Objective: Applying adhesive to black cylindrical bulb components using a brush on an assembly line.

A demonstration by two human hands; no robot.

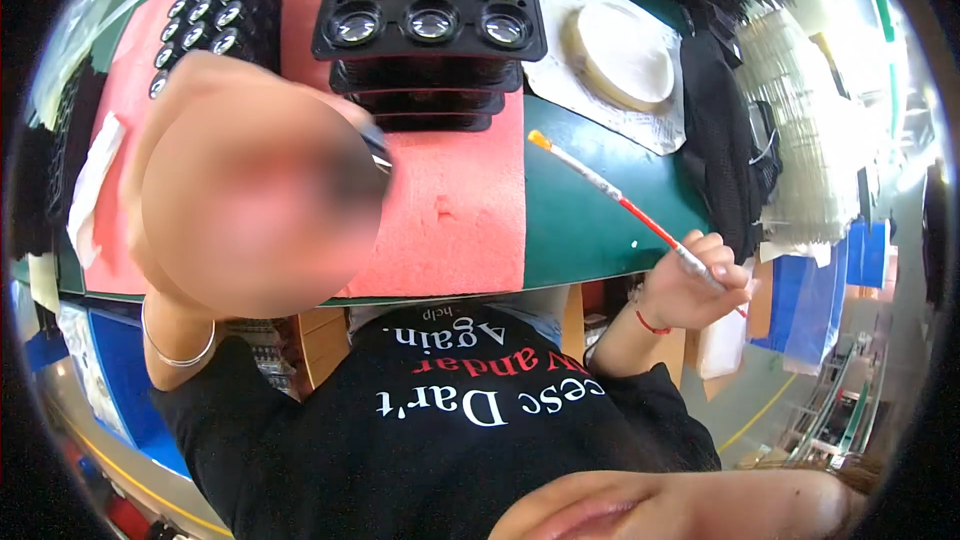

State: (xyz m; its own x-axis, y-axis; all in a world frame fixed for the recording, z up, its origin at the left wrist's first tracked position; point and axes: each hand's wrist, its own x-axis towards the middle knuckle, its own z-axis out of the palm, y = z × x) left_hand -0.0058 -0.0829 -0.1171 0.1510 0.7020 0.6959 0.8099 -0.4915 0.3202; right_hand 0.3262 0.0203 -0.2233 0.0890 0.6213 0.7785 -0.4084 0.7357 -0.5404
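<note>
My left hand (240, 195) is raised close to the camera on the left, over the pink mat (450, 210). A round blur covers most of it. Dark material with a shiny edge (376, 148) shows by its fingers; its kind is unclear. At the right, near the table's front edge, my right hand (695, 285) is closed around a thin brush (648, 224). The brush has a red handle, whitish wrapping and a yellow tip that points up and left. Stacked black trays (430, 5) with round clear lenses stand on the mat in front of me.
Another black lens stack (215, 15) stands at the far left. A round cream-coloured dish (625, 55) rests on a white sheet (560, 15) on the green table (610, 240). A white cloth or paper (95, 190) lies by the left edge, and a black bag-like item (720, 130) at the right.
</note>
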